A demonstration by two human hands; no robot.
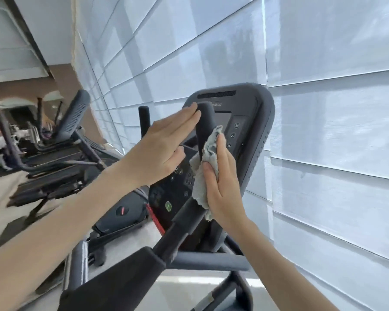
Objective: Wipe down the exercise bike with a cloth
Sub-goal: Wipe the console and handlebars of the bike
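The dark grey exercise bike (259,140) stood close in front of white pleated window blinds (335,63), its rounded matte console showing a dark screen and small round numbered buttons. A padded black upright handlebar grip (206,122) rose before the console. The left hand (160,149) was released, its straight fingers laid flat against the top of the grip. The right hand (222,187) pressed a crumpled pale grey fluffy cloth (199,185) to the grip's other side, thumb pinning the fabric. More dark gym machines (54,153) lined the left.
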